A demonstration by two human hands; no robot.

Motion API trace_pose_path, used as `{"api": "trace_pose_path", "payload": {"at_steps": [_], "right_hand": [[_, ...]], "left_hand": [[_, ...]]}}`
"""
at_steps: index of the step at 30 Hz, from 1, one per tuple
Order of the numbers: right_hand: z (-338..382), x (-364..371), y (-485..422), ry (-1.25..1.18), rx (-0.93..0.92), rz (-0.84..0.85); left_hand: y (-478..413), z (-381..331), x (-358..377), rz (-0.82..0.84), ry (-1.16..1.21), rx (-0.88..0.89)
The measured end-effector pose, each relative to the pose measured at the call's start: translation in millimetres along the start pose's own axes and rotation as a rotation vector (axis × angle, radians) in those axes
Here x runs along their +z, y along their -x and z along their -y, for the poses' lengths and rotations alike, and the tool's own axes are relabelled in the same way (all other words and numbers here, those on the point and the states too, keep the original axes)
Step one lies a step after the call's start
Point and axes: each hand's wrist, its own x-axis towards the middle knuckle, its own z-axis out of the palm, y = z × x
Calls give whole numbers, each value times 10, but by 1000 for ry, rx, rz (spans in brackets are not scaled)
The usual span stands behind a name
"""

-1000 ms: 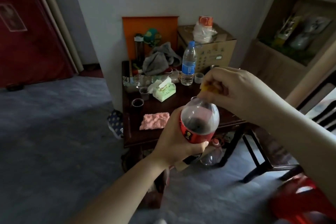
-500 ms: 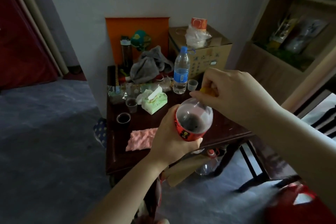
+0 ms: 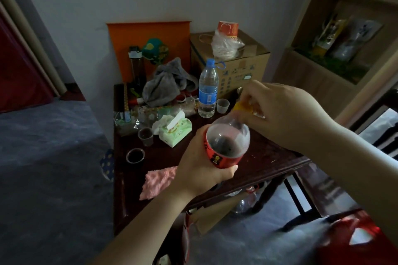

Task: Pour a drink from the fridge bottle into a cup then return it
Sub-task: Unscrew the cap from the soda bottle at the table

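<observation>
The left hand (image 3: 200, 170) is clamped round the red label of the bottle (image 3: 226, 144), held above the near edge of the table (image 3: 269, 157). The right hand (image 3: 280, 114) is pinched tight on the yellow cap (image 3: 242, 106) at the bottle's two o'clock; I cannot tell whether the cap is loose yet.

The dark drink sits low, so the bottle should be fairly light, but its thin plastic will give under a hard squeeze and may be slick from the fridge. The labelled waist looks the soundest place for the grip.

Small cups wait on the table: one (image 3: 222, 105) at twelve o'clock of the bottle beside the water bottle (image 3: 207, 90), another (image 3: 146, 135) at nine o'clock.
</observation>
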Motion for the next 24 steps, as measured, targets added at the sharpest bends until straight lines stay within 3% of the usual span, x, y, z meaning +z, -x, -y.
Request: {"api": "trace_pose_path", "payload": {"at_steps": [3, 6, 10, 16, 19, 21, 24], "right_hand": [[31, 37, -34, 8, 165, -60], [43, 41, -87, -43, 175, -55], [31, -19, -169, -112, 98, -8], [-110, -113, -268, -304, -209, 242], [-138, -109, -303, -306, -265, 298], [-126, -97, -317, -254, -223, 279], [-43, -38, -299, -103, -36, 111]], "left_hand": [[-30, -5, 51, -71, -60, 22], [-49, -15, 73, -112, -71, 45], [-48, -45, 29, -113, -58, 38], [-25, 7, -47, -43, -2, 8], [-18, 23, -55, -41, -7, 6], [-32, 26, -43, -63, -14, 5], [-67, 0, -25, -136, -49, 36]]}}
